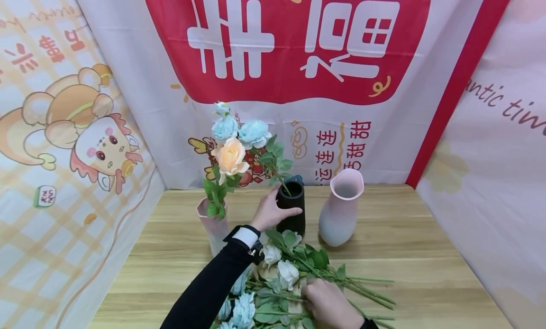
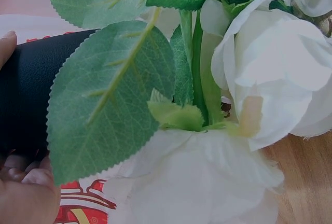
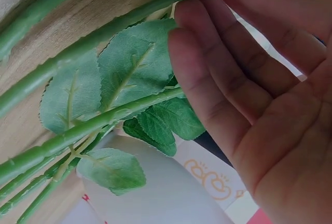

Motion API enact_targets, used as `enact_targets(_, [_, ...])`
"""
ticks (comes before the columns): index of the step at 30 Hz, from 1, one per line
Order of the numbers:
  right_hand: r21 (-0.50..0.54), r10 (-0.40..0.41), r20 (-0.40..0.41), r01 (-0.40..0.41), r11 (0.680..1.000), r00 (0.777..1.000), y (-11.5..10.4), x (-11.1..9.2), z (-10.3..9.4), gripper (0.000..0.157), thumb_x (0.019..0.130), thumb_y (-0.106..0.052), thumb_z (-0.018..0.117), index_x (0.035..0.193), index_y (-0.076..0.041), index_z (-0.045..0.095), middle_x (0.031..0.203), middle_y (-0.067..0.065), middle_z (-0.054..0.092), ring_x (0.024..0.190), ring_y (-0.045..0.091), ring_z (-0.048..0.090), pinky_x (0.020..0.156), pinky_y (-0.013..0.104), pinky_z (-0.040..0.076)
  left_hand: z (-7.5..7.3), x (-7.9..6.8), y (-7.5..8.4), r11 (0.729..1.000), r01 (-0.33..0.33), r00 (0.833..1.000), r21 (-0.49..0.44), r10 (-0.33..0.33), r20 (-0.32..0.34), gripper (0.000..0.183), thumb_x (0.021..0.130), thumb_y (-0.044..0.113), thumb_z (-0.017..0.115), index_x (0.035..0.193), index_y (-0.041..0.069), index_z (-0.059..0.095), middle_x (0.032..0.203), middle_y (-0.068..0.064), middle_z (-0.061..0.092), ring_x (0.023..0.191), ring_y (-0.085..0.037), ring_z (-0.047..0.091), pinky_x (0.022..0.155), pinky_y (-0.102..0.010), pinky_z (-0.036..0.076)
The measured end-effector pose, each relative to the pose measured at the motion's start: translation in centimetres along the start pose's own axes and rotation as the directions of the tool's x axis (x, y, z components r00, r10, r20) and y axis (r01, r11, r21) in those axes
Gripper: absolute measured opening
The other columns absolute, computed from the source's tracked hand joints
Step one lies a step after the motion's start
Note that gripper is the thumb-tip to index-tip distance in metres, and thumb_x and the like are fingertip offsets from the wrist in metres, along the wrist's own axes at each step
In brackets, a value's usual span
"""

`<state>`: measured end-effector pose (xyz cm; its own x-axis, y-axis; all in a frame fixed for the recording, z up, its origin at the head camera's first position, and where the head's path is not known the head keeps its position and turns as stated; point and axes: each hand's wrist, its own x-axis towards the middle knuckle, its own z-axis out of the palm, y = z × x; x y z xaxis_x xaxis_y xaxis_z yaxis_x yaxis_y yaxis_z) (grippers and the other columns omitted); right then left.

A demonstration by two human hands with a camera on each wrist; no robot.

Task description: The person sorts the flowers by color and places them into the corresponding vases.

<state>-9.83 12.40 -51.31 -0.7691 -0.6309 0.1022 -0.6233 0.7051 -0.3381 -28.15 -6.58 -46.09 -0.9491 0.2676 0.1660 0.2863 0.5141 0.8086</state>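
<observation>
My left hand (image 1: 275,209) grips a black vase (image 1: 294,222), thumb across its front. One leafy stem (image 1: 286,187) stands in that vase, its leaves reaching up beside a light blue rose (image 1: 254,133). Over the loose flowers, my right hand (image 1: 326,300) has its thumb and fingertips at a green flower stem (image 3: 129,19), pinching it; which bloom it belongs to is hidden. White roses (image 1: 288,274) lie just in front of the black vase, with blue roses (image 1: 244,310) nearer to me. In the left wrist view, a large leaf (image 2: 111,94) covers part of the vase.
To the left, a pink and white vase (image 1: 213,229) holds a peach rose (image 1: 232,158) and greenery. Another pink and white vase (image 1: 339,220) stands right of the black one. Printed cloth (image 1: 273,144) hangs behind the wooden table (image 1: 426,253) and along both sides.
</observation>
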Motion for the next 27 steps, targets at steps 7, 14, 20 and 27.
enact_targets(7, [-0.045,0.006,0.009,-0.005,0.999,1.000,-0.22,0.11,-0.11,0.030,0.079,0.008,0.068,0.070,-0.019,0.060,0.061,-0.011,0.048,0.056,0.006,0.052,0.045,0.025,0.036,0.10,-0.11,0.04,1.000,0.004,1.000,-0.005,-0.004,-0.008,0.106,0.076,0.050,0.082,0.156,0.011,0.026,0.158,-0.007,0.026,0.138,-0.029,0.034,0.106,-0.045,0.035])
enact_targets(14, [-0.061,-0.015,-0.013,0.014,0.998,1.000,-0.24,0.05,0.05,0.033,0.079,0.010,0.067,0.068,-0.019,0.057,0.060,-0.011,0.046,0.055,0.006,0.051,0.045,0.024,0.035,0.22,-0.18,0.11,1.000,0.009,1.000,-0.006,-0.009,-0.001,0.107,0.075,0.052,0.082,0.156,0.011,0.026,0.158,-0.007,0.026,0.138,-0.029,0.034,0.106,-0.045,0.035])
enact_targets(20, [-0.060,-0.022,-0.027,0.020,0.998,0.999,-0.13,0.04,0.39,0.036,0.077,0.012,0.064,0.066,-0.020,0.053,0.060,-0.011,0.046,0.055,0.005,0.051,0.044,0.024,0.034,0.25,-0.25,0.23,1.000,0.012,1.000,-0.011,-0.012,-0.001,0.105,0.076,0.048,0.083,0.156,0.011,0.026,0.158,-0.008,0.027,0.138,-0.029,0.035,0.106,-0.045,0.035])
enact_targets(27, [-0.040,-0.038,0.021,0.039,0.998,0.999,-0.11,0.78,0.16,0.039,0.083,0.011,0.064,0.064,-0.019,0.050,0.058,-0.010,0.040,0.051,0.003,0.041,0.049,0.024,0.027,0.13,-0.19,0.06,1.000,0.010,1.000,-0.016,-0.010,-0.001,0.107,0.076,0.051,0.082,0.156,0.012,0.025,0.158,-0.008,0.026,0.137,-0.029,0.035,0.105,-0.046,0.036])
